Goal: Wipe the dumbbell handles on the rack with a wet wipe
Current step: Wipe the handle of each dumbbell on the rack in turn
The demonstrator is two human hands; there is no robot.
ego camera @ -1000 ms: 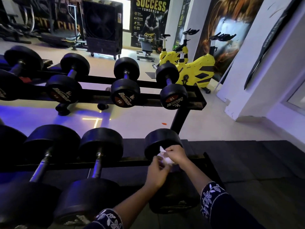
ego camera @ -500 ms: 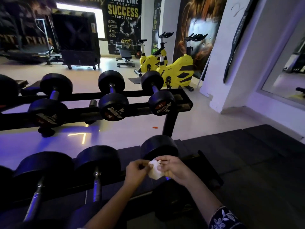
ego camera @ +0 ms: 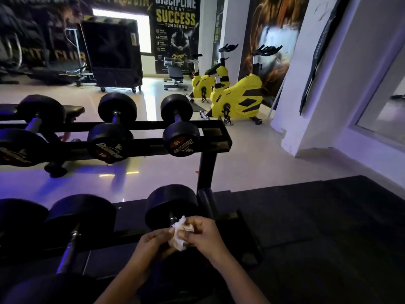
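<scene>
A dark rubber mat point(ego camera: 317, 227) covered the near floor, and pale glossy tiles lay beyond it. A black two-tier rack point(ego camera: 207, 170) was positioned across the left and centre of the view, its right end supported on a single upright post. Two yellow exercise bikes point(ego camera: 238, 99) were parked beside each other behind the rack, near the white wall on the right. A black cooler unit point(ego camera: 111, 53) on castors was located further back, and a poster point(ego camera: 175, 29) reading "DISCIPLINE TODAY SUCCESS TOMORROW" was fixed to the wall just to its right. Black round-headed dumbbells were laid across both tiers. On the upper tier, the rightmost dumbbell point(ego camera: 180, 139) was marked "10" on its near head. On the lower tier, the end dumbbell point(ego camera: 171, 205) was seated at the right end of the rail, with a neighbouring dumbbell point(ego camera: 81, 213) well apart to its left, its steel handle exposed. The handle of the end dumbbell was almost wholly hidden by both hands. The right hand point(ego camera: 203, 233) was held just below the far head of that dumbbell, its fingers curled round a crumpled white wet wipe point(ego camera: 178, 238). The left hand point(ego camera: 151, 246) was placed just beside it, its fingers curled and pinching the left edge of the wipe. The wipe was thus bunched between the two hands, at the handle.
</scene>
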